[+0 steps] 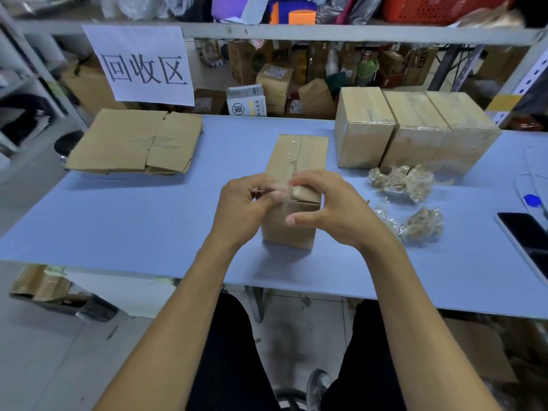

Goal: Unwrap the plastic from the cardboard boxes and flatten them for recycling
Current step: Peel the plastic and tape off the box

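My left hand [246,203] and my right hand [329,206] met over the near top edge of the cardboard box [293,188] I was working on. The fingertips of both were pinched together on a thin strip of clear plastic wrap [283,193] that stretched between them just above the box's front corner. My left fingers were curled inward around the film; my right thumb stuck out toward the left below the pinch, with the other right fingers arched over the box top.

The box stood in the middle of the blue table [118,221], long side running away from me, its top flaps closed with tape along the seam.

To my right, crumpled wads of removed plastic [403,182] lay on the table, one bunch just in front of the row of three wrapped boxes [415,129] standing side by side at the far right, and another smaller wad [425,222] nearer to me. A dark phone [525,235] lay at the right edge.

At the far left, flattened cardboard [133,140] rested in a low stack, beneath a white paper sign [139,63] hanging from the shelf rail.
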